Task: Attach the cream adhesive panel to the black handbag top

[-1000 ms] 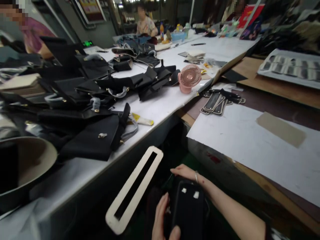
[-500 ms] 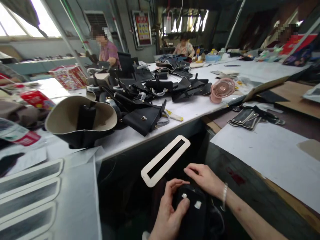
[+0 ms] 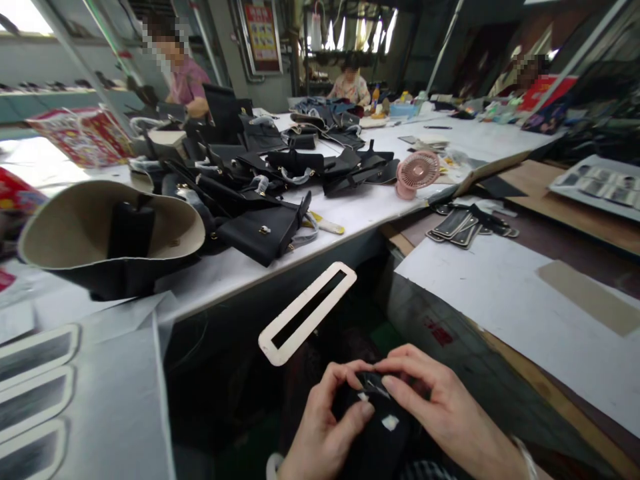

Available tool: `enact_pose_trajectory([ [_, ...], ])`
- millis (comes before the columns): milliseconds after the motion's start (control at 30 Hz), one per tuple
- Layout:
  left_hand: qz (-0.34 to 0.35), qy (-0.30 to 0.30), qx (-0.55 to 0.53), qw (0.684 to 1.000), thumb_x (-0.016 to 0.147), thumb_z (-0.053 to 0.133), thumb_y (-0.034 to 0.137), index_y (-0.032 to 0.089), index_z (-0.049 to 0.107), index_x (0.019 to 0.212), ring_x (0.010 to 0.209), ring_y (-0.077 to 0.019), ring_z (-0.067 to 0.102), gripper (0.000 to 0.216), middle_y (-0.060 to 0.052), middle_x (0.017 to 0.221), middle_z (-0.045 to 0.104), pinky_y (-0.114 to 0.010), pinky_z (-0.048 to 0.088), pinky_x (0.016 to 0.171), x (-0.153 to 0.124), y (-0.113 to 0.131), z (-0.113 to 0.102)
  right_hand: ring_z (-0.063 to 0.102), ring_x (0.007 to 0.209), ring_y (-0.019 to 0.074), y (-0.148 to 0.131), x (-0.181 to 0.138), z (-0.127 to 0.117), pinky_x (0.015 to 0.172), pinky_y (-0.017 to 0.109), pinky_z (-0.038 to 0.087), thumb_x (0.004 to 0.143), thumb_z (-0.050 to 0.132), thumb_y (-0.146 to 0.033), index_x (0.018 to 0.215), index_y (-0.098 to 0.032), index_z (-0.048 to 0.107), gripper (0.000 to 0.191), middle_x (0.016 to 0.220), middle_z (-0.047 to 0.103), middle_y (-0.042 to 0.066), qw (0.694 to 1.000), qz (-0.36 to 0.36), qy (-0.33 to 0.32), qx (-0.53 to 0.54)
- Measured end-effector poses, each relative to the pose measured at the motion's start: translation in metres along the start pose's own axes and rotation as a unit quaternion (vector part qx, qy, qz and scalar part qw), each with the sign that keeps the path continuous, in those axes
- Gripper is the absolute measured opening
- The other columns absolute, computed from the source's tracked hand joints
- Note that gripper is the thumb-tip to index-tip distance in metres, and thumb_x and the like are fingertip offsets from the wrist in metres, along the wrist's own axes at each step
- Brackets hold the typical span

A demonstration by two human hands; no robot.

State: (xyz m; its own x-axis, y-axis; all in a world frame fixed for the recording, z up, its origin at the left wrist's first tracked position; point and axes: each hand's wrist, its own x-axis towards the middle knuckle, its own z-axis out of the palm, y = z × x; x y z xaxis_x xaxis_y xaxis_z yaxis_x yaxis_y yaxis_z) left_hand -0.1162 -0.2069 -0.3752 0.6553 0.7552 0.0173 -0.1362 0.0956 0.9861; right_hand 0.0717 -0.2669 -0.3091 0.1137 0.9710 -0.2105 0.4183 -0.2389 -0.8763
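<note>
Your left hand (image 3: 325, 427) and right hand (image 3: 450, 413) both pinch the black piece (image 3: 373, 443) near its top edge, left thumb by a white patch (image 3: 363, 397). Piece sits low, nearer you than the desk (image 3: 365, 210); slotted pale frame (image 3: 269, 348) just beyond.

Daylight glares in the upper-left window (image 3: 31, 19), the table (image 3: 357, 212) is bright, beneath it is deep shadow, and picture edges look stretched.
</note>
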Motion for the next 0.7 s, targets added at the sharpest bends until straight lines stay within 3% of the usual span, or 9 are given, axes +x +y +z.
enact_pose_trajectory([
  [233, -0.019, -0.067, 0.047, 0.996, 0.091, 0.064, 0.029, 0.023, 0.051, 0.096, 0.112, -0.0196, 0.060, 0.015, -0.003, 0.121, 0.064, -0.031, 0.043, 0.098, 0.012, 0.001, 0.023, 0.064, 0.092, 0.0203, 0.008, -0.012, -0.015, 0.082, 0.030, 0.046, 0.085, 0.063, -0.037, 0.093, -0.024, 0.076, 0.019, 0.094, 0.071, 0.001, 0.989, 0.124, 0.033, 0.079],
  [433, -0.034, -0.127, 0.083, 0.988, 0.091, 0.063, 0.028, 0.022, 0.051, 0.095, 0.107, -0.0181, 0.060, 0.013, -0.003, 0.118, 0.063, -0.029, 0.043, 0.095, 0.025, -0.001, 0.046, 0.053, 0.072, 0.0136, 0.011, -0.023, -0.034, 0.064, 0.026, 0.039, 0.077, 0.065, -0.033, 0.084, -0.017, 0.072, 0.020, 0.076, 0.066, 0.000, 0.961, 0.229, 0.048, 0.147],
  [700, -0.068, -0.191, 0.104, 0.974, 0.090, 0.063, 0.025, 0.023, 0.052, 0.095, 0.103, -0.0168, 0.061, 0.013, -0.001, 0.115, 0.065, -0.028, 0.043, 0.092, 0.035, -0.004, 0.062, 0.047, 0.066, 0.0117, 0.029, -0.032, -0.047, 0.057, 0.025, 0.034, 0.068, 0.061, -0.029, 0.078, -0.017, 0.062, 0.016, 0.070, 0.056, -0.003, 0.939, 0.304, 0.041, 0.153],
])
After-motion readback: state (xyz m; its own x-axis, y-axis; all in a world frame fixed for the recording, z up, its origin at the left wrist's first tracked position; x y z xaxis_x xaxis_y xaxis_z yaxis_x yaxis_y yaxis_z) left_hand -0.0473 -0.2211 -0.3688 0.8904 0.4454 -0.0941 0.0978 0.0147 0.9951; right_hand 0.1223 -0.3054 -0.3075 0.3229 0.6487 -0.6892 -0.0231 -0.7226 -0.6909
